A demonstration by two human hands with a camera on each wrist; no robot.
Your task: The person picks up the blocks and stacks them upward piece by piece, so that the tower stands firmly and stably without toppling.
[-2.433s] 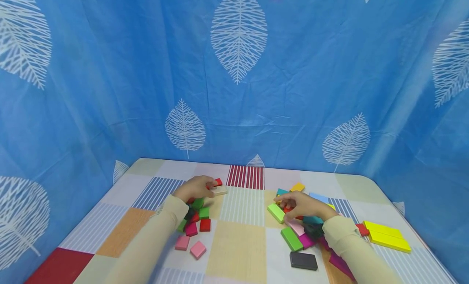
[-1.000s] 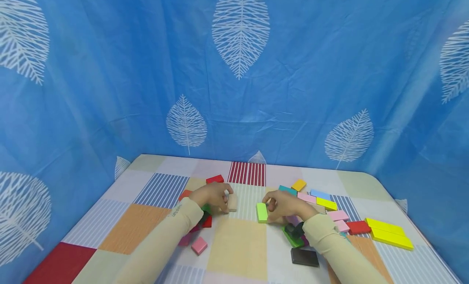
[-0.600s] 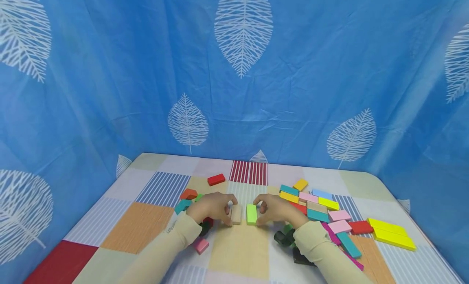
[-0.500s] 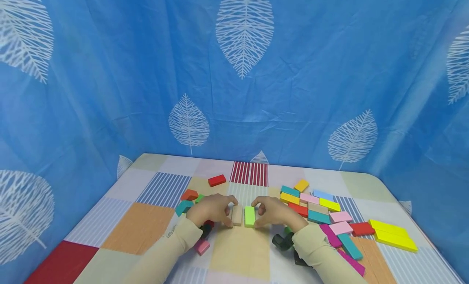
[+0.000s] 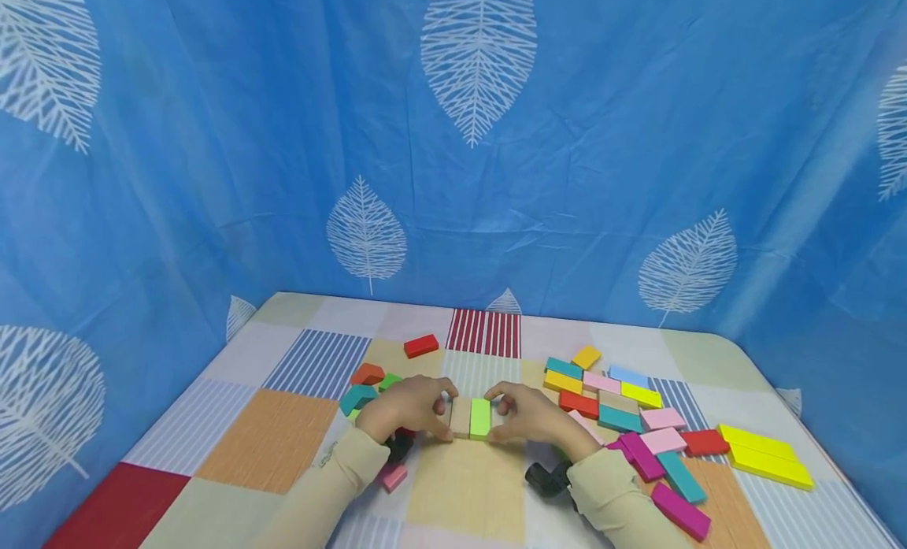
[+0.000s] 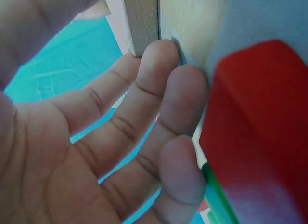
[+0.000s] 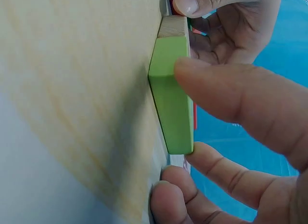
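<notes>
I have the left hand [image 5: 409, 407] pinching a bare-wood block [image 5: 460, 417] end to end between thumb and forefinger, and the right hand [image 5: 527, 413] pinching a light-green block [image 5: 479, 419] likewise. Both blocks lie flat in the lower middle of the head view, long sides apparently touching. I judge them light, stiff and sturdy, the green one's paint perhaps a little slick; the short ends give me the best hold, leaving the facing sides free. Left of them, a teal block [image 5: 357, 399] and others are partly hidden by the hand; at the lower right spreads a mixed pile, with two yellow blocks [image 5: 768, 454] beyond. A blue curtain [image 5: 283, 139] fills the upper frame.
</notes>
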